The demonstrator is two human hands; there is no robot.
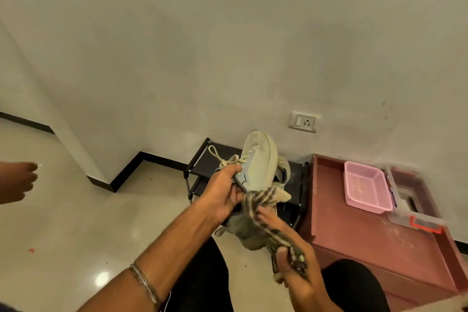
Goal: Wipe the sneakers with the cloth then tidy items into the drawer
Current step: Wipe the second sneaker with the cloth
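While the left hand (222, 190) grips a pale sneaker (258, 162) at its laces, toe raised, the right hand (291, 263) clutches a striped cloth (263, 200).
From the right hand's fist the cloth runs up onto the sneaker's heel, just beside the left hand's fingers. Behind the held shoe a second sneaker (283, 170) sits on a black rack (200, 157). Right of both hands stands a reddish drawer unit (354, 230) bearing a pink basket (367, 187).
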